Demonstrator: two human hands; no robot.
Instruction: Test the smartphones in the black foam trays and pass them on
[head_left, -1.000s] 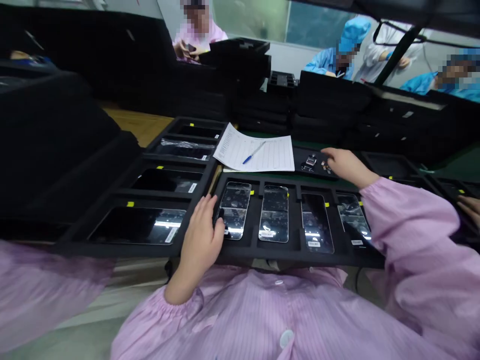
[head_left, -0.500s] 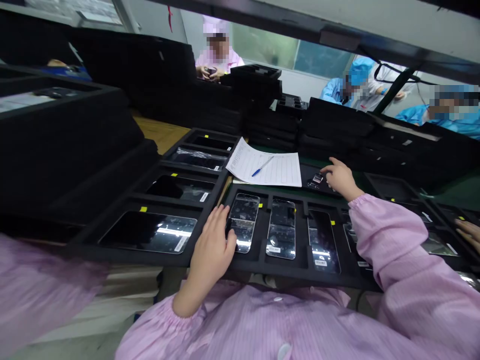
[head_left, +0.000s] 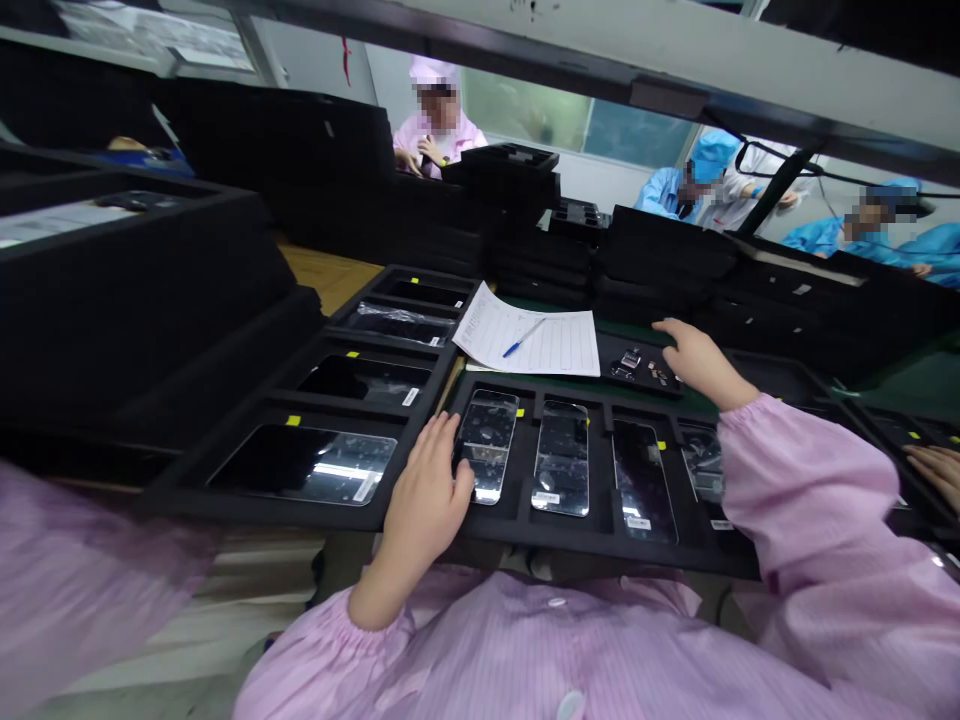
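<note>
Several foam trays [head_left: 259, 510] are laid across the table [head_left: 330, 275], with dark phone panels [head_left: 304, 465] seated in their pockets and yellow tags [head_left: 293, 421] stuck along the dividers. At the centre, the left hand [head_left: 424, 490] is placed at the left edge of a glass panel [head_left: 487, 445], with the fingertips [head_left: 450, 430] laid against it; whether the panel is gripped cannot be told. Bare glass is best handled by its edges, so that the face is kept free of prints, and little room is left for the fingers by the pocket walls. Behind the panel, a printed sheet [head_left: 529, 335] is laid with a blue pen [head_left: 523, 337] on it. The right hand [head_left: 701, 365] is held open, well apart from the left, just beside small parts [head_left: 637, 365] on a black pad [head_left: 637, 385]; nothing is seen held. The rightmost panel [head_left: 701, 465] is partly covered by the right sleeve [head_left: 810, 500]. At far right, a co-worker's hand [head_left: 934, 475] is rested on another tray [head_left: 892, 440], and black stacks [head_left: 660, 245] stand beyond.
</note>
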